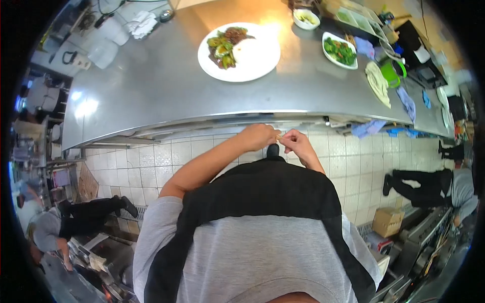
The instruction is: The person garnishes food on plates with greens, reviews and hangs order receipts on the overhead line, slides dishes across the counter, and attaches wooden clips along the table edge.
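My left hand (pixel 259 137) and my right hand (pixel 296 143) are close together in front of my black apron (pixel 257 189), just off the near edge of the steel counter (pixel 166 91). The fingers of both are pinched around something small and pale between them, too small to name. Farther up on the counter, a white oval plate (pixel 257 65) holds dark meat, green vegetables and a white mound. To its right stand a white dish of greens (pixel 339 51) and a small bowl of pale food (pixel 306 19).
At the right are a pale cloth (pixel 377 83), a green container (pixel 392 71), blue cloths (pixel 369 128) and a cardboard box (pixel 388 222) on the floor. One person (pixel 86 217) works at the lower left, another (pixel 429 187) at the right. White tiles (pixel 348 166) cover the floor.
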A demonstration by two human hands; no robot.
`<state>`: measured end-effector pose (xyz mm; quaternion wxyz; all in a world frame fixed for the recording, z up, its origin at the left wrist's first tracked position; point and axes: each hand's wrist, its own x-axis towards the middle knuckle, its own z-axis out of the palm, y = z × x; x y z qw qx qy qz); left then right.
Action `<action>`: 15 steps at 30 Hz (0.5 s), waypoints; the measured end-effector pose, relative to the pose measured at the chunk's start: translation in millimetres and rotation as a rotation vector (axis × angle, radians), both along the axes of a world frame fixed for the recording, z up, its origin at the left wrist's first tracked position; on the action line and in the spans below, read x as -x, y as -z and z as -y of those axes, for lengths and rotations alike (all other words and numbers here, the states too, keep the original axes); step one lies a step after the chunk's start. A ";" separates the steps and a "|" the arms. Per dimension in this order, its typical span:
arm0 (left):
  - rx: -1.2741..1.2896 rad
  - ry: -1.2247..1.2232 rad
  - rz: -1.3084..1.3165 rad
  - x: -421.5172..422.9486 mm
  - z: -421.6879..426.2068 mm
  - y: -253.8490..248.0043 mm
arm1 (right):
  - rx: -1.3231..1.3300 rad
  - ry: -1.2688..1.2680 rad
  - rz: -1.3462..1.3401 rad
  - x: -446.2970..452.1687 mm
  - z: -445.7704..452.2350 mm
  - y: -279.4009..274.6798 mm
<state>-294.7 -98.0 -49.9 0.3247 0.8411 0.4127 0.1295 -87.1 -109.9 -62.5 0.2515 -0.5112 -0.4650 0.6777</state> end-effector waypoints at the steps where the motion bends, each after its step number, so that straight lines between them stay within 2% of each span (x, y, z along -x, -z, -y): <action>1: 0.010 -0.038 0.041 0.8 -4.0 -17.3 | -0.095 0.024 0.026 3.3 -10.6 -13.1; 2: 0.021 -0.073 0.084 0.5 -8.8 -27.4 | -0.082 0.095 -0.099 7.4 -22.4 -23.8; 3: -0.115 -0.165 0.317 -0.6 -13.8 -27.9 | -0.065 0.167 -0.222 13.2 -32.9 -33.4; 5: -0.077 -0.297 0.382 -4.3 -29.5 -43.3 | -0.078 0.247 -0.376 27.8 -54.3 -70.5; 6: -0.060 -0.363 0.415 -5.9 -38.5 -54.3 | -0.188 0.178 -0.298 27.6 -71.8 -74.8; 7: 0.109 -0.401 0.420 -7.0 -46.6 -64.8 | -0.297 0.110 -0.222 27.5 -92.5 -78.4; 10: -0.371 -0.562 0.418 -0.7 -69.6 -72.5 | -0.600 0.043 -0.025 36.4 -154.0 -110.2; 12: -0.517 -0.747 0.311 18.4 -78.7 -84.7 | -0.827 0.104 0.116 47.2 -206.0 -125.0; 14: -0.543 -1.035 0.233 37.8 -80.4 -82.6 | -1.037 0.196 0.237 61.5 -256.8 -125.5; 15: -0.581 -1.162 0.187 47.2 -79.9 -80.9 | -1.020 0.195 0.301 67.3 -276.8 -116.1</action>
